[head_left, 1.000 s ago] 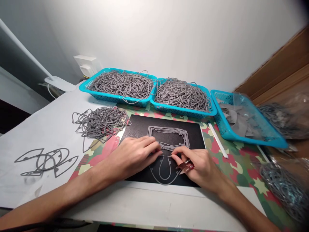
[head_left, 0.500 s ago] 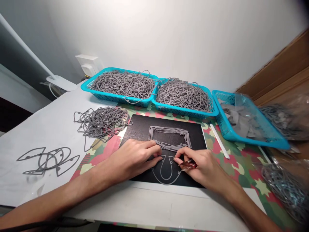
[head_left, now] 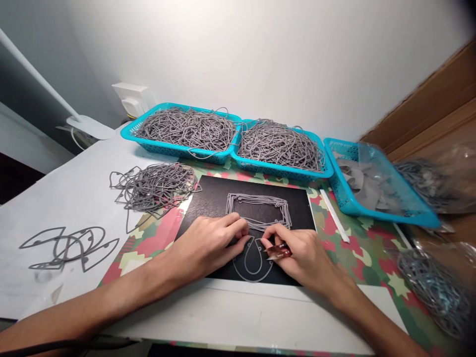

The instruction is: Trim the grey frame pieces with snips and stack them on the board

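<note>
A thin grey rubber gasket [head_left: 254,281], shaped like a horseshoe with a double outline, lies on a black mat [head_left: 211,193]. My left hand [head_left: 217,243] pinches its upper left end between thumb and forefinger. The upper right end is in the fingertips of my right hand [head_left: 297,250]. Tucked in the right hand's fingers is a small reddish-brown pointed tool [head_left: 280,252], perhaps tweezers or snips. Just beyond the hands sits a stack of rectangular grey gaskets [head_left: 260,199], laid roughly in line with each other.
Two blue baskets [head_left: 178,146] at the back hold heaped grey gaskets. A third blue basket [head_left: 401,215] contains flat grey pieces and clear plastic. A tangled gasket pile [head_left: 159,186] and several loose gaskets [head_left: 80,243] lie left. A white strip [head_left: 334,215] and bagged gaskets [head_left: 435,292] are right.
My right hand has moved a little left, bringing the gasket's two ends closer together and narrowing its loop. The view has shifted slightly; both hands keep their pinch.
</note>
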{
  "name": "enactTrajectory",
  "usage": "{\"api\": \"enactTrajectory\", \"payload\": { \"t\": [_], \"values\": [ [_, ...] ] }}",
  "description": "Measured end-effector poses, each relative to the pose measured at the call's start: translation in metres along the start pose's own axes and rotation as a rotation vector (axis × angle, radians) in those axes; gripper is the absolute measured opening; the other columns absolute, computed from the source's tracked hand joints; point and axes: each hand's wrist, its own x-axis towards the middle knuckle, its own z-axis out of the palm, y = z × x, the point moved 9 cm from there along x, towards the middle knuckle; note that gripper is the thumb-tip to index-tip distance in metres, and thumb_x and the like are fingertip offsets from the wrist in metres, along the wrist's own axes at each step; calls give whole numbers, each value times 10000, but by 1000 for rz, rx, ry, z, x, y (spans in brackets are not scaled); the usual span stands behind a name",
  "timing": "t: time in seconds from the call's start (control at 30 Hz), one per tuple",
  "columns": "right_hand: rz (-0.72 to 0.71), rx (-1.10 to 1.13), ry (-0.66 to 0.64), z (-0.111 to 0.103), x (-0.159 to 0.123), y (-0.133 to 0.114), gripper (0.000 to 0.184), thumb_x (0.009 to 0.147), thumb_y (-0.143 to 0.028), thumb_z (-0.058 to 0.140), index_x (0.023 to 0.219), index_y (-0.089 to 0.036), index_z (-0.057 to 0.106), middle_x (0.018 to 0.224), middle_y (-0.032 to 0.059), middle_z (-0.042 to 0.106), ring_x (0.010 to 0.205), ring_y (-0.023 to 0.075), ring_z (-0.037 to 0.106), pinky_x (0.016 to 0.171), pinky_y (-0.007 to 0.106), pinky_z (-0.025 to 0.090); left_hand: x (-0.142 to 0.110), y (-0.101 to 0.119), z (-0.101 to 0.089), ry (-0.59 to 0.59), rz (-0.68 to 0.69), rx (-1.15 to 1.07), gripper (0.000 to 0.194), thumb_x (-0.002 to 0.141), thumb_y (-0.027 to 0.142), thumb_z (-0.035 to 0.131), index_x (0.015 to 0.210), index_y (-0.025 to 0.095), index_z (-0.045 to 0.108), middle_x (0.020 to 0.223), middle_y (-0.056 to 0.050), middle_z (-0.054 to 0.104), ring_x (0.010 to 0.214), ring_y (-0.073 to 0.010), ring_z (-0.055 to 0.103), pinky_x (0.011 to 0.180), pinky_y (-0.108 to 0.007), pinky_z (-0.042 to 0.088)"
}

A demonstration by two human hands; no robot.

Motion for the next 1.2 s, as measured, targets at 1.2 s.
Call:
{"api": "enactTrajectory", "payload": {
  "t": [1.2],
  "values": [
    [-47,200,-229,0,-10,-3,348,1154,-210,623,1492,-229,705,834,-19,789,645,149,665,667,264,420,-7,12,-10,-108,239,-13,415,1239,427,432,1425,170,698,935,-19,771,700,-180,748,602,-336,476]
  ]
}}
